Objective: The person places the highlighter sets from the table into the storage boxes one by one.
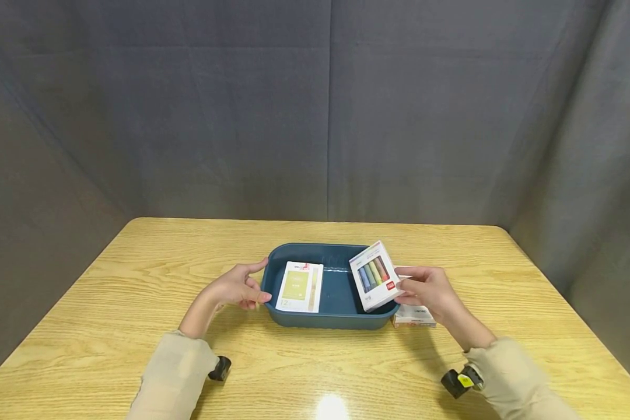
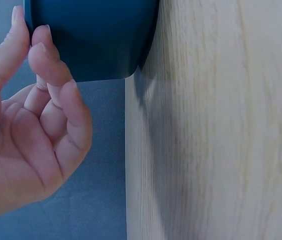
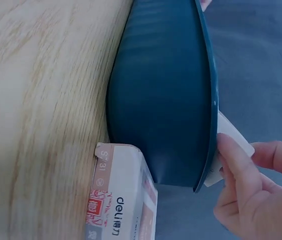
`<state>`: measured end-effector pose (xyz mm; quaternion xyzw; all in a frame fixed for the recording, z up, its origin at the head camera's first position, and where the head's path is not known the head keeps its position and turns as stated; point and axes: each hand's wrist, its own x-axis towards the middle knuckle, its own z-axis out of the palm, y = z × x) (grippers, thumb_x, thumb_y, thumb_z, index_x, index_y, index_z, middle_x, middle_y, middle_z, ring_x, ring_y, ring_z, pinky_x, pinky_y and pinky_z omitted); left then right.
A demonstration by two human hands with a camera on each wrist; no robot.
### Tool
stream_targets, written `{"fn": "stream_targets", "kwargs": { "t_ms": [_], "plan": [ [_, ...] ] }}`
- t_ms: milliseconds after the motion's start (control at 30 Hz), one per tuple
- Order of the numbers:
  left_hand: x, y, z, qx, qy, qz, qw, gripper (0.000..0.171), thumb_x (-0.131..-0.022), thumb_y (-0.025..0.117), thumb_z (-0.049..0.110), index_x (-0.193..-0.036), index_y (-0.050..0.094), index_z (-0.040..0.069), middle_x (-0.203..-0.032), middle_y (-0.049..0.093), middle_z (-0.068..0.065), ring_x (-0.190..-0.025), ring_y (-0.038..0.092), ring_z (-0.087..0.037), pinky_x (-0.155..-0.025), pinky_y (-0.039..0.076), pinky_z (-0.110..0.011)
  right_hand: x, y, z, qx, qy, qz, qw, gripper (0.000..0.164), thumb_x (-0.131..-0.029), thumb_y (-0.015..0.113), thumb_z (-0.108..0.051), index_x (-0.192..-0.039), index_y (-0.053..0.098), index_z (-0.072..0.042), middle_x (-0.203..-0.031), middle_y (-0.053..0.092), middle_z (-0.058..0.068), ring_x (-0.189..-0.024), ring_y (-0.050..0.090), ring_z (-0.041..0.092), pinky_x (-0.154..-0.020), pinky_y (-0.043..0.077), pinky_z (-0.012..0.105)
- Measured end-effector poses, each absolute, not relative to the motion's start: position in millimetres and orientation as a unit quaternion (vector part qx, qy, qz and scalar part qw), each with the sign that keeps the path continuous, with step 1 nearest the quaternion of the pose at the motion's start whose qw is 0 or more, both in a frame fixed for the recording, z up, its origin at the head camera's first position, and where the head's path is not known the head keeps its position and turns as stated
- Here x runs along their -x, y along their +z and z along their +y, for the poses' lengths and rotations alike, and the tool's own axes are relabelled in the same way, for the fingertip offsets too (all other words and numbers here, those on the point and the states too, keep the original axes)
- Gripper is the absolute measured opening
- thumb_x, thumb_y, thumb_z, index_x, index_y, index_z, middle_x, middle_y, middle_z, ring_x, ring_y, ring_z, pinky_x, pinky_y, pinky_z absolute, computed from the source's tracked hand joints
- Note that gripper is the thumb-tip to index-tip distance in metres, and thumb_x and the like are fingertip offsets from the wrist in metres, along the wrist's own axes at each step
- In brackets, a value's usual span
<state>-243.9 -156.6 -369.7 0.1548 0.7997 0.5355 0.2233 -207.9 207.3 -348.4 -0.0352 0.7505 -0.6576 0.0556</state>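
Note:
A blue plastic bin [image 1: 341, 321] stands on the table, with a white and green box [image 1: 299, 286] lying flat in its left part. My left hand [image 1: 244, 284] pinches the bin's left rim; in the left wrist view the thumb and fingertips meet the edge of the bin [image 2: 96, 40]. My right hand [image 1: 425, 289] grips a white box with a window showing coloured sticks [image 1: 374, 275], tilted over the bin's right end. The right wrist view shows only a corner of this white box [image 3: 236, 135] past the rim, between the fingers and thumb.
Another white box [image 1: 415, 315], marked "deli" in the right wrist view, lies on the wooden table [image 1: 304, 373] against the bin's right end, partly under my right hand. Grey curtains [image 1: 241, 116] hang behind and on both sides of the table.

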Motion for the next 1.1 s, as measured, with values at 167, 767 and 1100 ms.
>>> {"fn": "stream_targets", "kwargs": {
  "t_ms": [167, 767, 1100],
  "plan": [
    [243, -369, -157, -0.156, 0.537, 0.798, 0.224, 0.084, -0.079, 0.066, 0.003, -0.142, 0.011, -0.001, -0.054, 0.052, -0.005, -0.044, 0.043, -0.012, -0.046, 0.036, -0.025, 209, -347, 199, 0.024, -0.634, 0.772, 0.045, 0.036, -0.08, 0.047, 0.011, -0.114, 0.046, 0.023, -0.09, 0.059, 0.024, -0.066, 0.061, 0.016, -0.06, 0.051, 0.031],
    [243, -369, -157, -0.161, 0.541, 0.795, 0.224, 0.083, -0.08, 0.065, 0.002, -0.142, 0.01, -0.001, -0.054, 0.052, -0.005, -0.045, 0.042, -0.013, -0.047, 0.036, -0.026, 211, -351, 185, 0.051, -0.578, 0.813, 0.042, 0.028, -0.081, 0.048, 0.012, -0.107, 0.053, 0.021, -0.096, 0.058, 0.031, -0.067, 0.061, 0.019, -0.061, 0.051, 0.034],
    [243, -369, -158, -0.159, 0.541, 0.795, 0.225, 0.085, -0.079, 0.067, 0.003, -0.142, 0.01, -0.001, -0.054, 0.052, -0.005, -0.045, 0.044, -0.012, -0.047, 0.037, -0.025, 208, -348, 178, 0.073, -0.526, 0.847, 0.021, 0.024, -0.08, 0.052, 0.01, -0.102, 0.059, 0.018, -0.084, 0.062, 0.023, -0.063, 0.061, 0.019, -0.057, 0.051, 0.032]
  ]
}}
